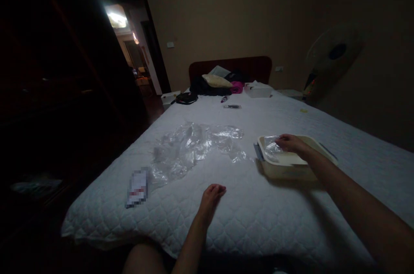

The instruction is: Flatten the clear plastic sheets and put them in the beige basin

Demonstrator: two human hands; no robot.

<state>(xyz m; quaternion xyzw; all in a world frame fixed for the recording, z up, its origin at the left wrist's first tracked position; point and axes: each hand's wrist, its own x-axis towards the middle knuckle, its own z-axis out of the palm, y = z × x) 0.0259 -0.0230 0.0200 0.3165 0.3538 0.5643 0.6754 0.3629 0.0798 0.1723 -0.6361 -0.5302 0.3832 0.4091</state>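
My right hand (pixel 291 143) reaches into a cream-coloured plastic box (pixel 284 169) on the white quilted bed (pixel 246 213) and its fingers pinch a piece of clear plastic wrap (pixel 271 146) inside it. My left hand (pixel 211 196) rests on the bed in front of me, fingers loosely together and pointing forward, holding nothing. To the left of the box a heap of crumpled clear plastic (pixel 190 146) lies spread over the quilt. A small printed packet (pixel 137 187) lies near the bed's left edge.
At the bed's far end lie a dark bag (pixel 186 98), dark clothes with a pillow (pixel 216 80), a pink item (pixel 237 87) and a white box (pixel 258 90). A standing fan (pixel 333 60) is at right. Dark furniture stands left; a lit doorway (pixel 129 49) opens behind.
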